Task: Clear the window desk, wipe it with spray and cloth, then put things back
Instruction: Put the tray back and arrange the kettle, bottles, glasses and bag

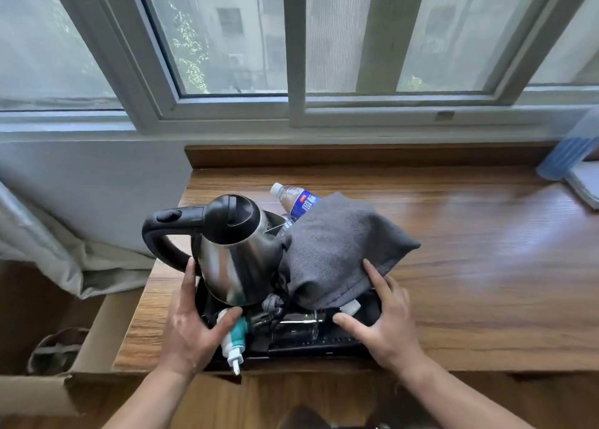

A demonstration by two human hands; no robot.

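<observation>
While the black plastic tray [324, 344] sits at the near edge of the wooden window desk [470, 250], its left side is gripped by the left hand [191, 325], beside the steel kettle [233, 253]. A white-and-teal spray bottle [233, 341] and a grey cloth [337, 250] are carried on it. Its right side is clasped by the right hand [385, 321].

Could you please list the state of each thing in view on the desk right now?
Kettle: upright on the tray, lid closed.
Water bottle: capped, leaning behind the cloth.
Grey cloth: draped over items on the tray.
Spray bottle: lying on its side.
Black tray: loaded, gripped at both sides.
Left hand: holding the tray's left side.
Right hand: holding the right side.
</observation>
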